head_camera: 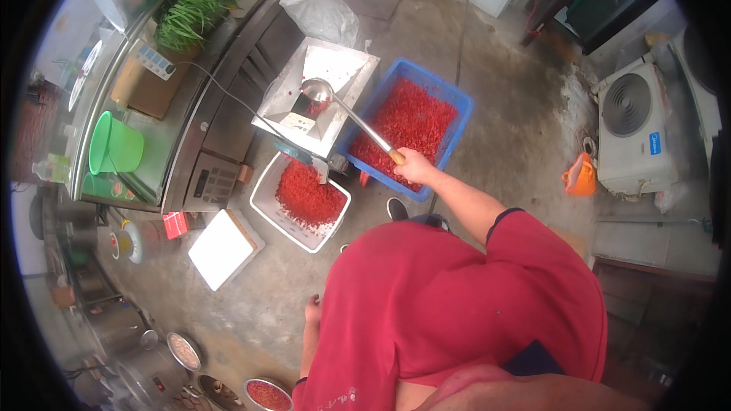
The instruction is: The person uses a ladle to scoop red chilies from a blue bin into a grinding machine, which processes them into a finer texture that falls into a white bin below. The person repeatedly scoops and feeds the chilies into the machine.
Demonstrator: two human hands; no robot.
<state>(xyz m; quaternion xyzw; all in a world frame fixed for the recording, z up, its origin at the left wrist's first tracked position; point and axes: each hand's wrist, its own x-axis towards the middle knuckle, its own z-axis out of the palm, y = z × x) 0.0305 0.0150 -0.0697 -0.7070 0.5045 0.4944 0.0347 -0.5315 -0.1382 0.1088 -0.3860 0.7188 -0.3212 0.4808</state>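
Note:
My right hand [416, 168] grips the wooden end of a long-handled metal ladle [365, 127]. The ladle's bowl is over the opening of a square stainless steel hopper [349, 68], with some red bits beneath it. Beside the hopper, a blue plastic crate [465, 117] holds chopped red pieces [408, 117] that look like chili. A white plastic tub [265, 200] below the hopper's outlet holds a heap of finer red material [311, 197]. My left hand [313, 308] hangs beside my body, seemingly holding nothing; its fingers are partly hidden.
A steel counter at left bears a green bucket [117, 144], a power strip [153, 60] and a potted plant [200, 8]. A white lidded box [223, 248] and bowls [268, 395] stand on the floor. An outdoor air-conditioner unit [634, 125] is at right, near an orange bag [581, 177].

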